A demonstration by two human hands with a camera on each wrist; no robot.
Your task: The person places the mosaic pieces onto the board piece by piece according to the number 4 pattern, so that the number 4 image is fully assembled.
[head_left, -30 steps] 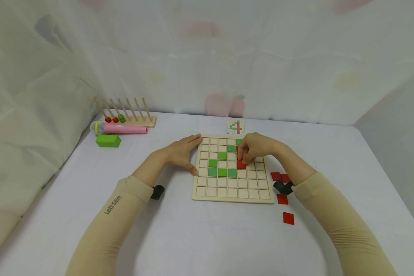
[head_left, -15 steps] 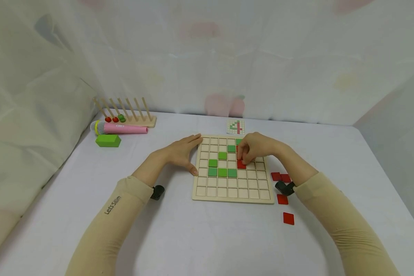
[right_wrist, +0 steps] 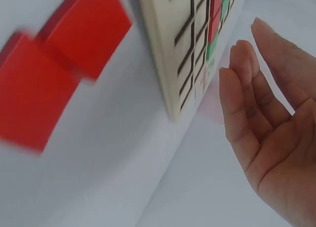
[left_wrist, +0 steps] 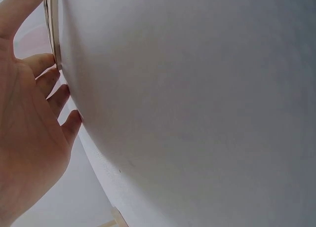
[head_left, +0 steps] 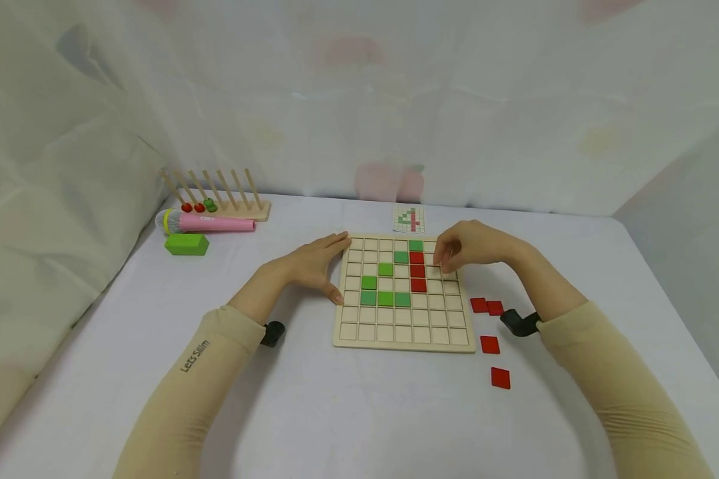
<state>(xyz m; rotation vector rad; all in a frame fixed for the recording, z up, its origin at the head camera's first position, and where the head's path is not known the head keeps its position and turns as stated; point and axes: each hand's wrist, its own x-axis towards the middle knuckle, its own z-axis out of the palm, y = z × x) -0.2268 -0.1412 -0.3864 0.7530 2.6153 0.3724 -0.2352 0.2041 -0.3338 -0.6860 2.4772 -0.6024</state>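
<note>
A wooden grid board [head_left: 404,337] lies flat on the table, with several green tiles [head_left: 386,299] in a curved pattern and a column of three red tiles [head_left: 417,271] in its squares. My left hand [head_left: 313,265] rests at the board's left edge, thumb and fingers spread and touching it. Over the board's upper right corner hovers my right hand [head_left: 478,243], its fingers bent loosely. In the right wrist view nothing sits between the thumb and fingers of that right hand [right_wrist: 276,123]. Several loose red tiles [head_left: 490,344] lie to the right of the board.
A small pattern card [head_left: 409,218] lies behind the board. At the back left are a peg rack [head_left: 248,211] with red and green beads, a pink toy microphone [head_left: 216,222] and a green block [head_left: 186,245]. A white curtain [head_left: 485,120] hangs behind the table.
My right hand has let go of the red tile in the column and moved right and slightly up, uncovering the three red tiles. My left hand has stayed in place.
</note>
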